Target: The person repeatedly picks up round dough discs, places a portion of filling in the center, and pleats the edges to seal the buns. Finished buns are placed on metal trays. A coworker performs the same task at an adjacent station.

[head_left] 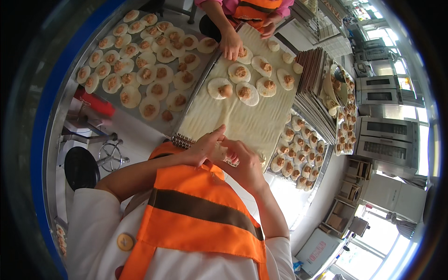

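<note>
Near my body, at the close edge of the cloth-covered tray (200,119), my two hands meet around a pale piece of dough (217,152). My left hand (204,148) cups it with the thumb on top. The bent fingers of my right hand (247,164) press on its other side. Any filling inside is hidden by my hands. Beyond them on the cloth lie several flat dough rounds (246,98), each with a lump of brownish filling. A few closed dough balls (288,58) sit along the cloth's right edge.
Across the tray, a co-worker's hand (231,45) touches a filled round. Many filled rounds cover the metal table (156,122) at left. To the right stand a stack of boards (311,84) and a lower tray of filled rounds (298,151). A black stool (82,168) is at left.
</note>
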`<control>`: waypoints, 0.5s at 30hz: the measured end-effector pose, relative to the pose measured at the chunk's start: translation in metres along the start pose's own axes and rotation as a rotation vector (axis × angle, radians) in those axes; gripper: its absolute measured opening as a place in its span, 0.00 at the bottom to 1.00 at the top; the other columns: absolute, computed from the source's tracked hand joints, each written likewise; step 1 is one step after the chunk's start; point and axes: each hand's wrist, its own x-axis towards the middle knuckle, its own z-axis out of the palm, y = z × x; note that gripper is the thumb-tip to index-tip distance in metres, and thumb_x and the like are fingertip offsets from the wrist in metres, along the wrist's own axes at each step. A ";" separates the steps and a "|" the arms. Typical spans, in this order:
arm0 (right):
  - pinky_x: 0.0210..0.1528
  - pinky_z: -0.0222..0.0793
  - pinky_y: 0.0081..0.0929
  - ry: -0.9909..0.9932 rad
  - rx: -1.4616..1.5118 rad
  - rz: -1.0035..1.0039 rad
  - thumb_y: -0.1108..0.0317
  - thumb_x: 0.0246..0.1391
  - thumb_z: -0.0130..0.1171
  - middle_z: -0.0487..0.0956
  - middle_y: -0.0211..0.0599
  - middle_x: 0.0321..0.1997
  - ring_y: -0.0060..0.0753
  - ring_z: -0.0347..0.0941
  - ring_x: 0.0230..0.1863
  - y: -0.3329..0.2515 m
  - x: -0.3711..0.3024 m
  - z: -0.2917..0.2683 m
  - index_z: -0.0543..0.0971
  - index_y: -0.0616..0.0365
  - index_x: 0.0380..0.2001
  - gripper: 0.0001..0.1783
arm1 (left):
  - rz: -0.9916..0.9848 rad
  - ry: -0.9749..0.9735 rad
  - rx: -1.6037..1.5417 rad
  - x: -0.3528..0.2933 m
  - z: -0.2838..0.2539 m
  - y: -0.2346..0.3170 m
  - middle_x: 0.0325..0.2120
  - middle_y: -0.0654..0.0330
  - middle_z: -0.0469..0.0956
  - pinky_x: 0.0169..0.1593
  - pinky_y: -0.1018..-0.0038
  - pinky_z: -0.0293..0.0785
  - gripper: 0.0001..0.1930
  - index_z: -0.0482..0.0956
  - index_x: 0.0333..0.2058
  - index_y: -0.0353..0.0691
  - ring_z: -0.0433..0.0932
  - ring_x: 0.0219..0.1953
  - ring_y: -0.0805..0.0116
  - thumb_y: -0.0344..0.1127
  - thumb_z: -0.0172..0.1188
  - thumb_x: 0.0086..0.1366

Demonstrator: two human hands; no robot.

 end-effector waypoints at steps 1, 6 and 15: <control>0.31 0.74 0.25 -0.027 -0.046 -0.002 0.71 0.47 0.69 0.79 0.33 0.26 0.28 0.76 0.26 0.000 -0.001 -0.001 0.79 0.60 0.32 0.10 | 0.022 -0.011 0.045 0.001 0.001 -0.001 0.28 0.60 0.76 0.29 0.78 0.69 0.35 0.74 0.43 0.36 0.76 0.29 0.73 0.67 0.35 0.71; 0.30 0.73 0.24 -0.046 0.091 0.244 0.72 0.48 0.69 0.78 0.32 0.24 0.26 0.76 0.25 0.002 -0.007 0.001 0.80 0.59 0.33 0.10 | -0.094 0.070 -0.166 0.006 0.006 -0.008 0.25 0.61 0.75 0.24 0.79 0.67 0.34 0.73 0.41 0.36 0.73 0.24 0.74 0.66 0.36 0.71; 0.29 0.72 0.21 0.016 -0.052 0.116 0.73 0.49 0.69 0.78 0.31 0.24 0.23 0.75 0.24 0.004 -0.021 -0.005 0.80 0.59 0.32 0.08 | -0.123 -0.079 -0.009 0.009 0.003 -0.011 0.29 0.61 0.76 0.34 0.77 0.71 0.30 0.74 0.40 0.38 0.74 0.30 0.74 0.62 0.36 0.73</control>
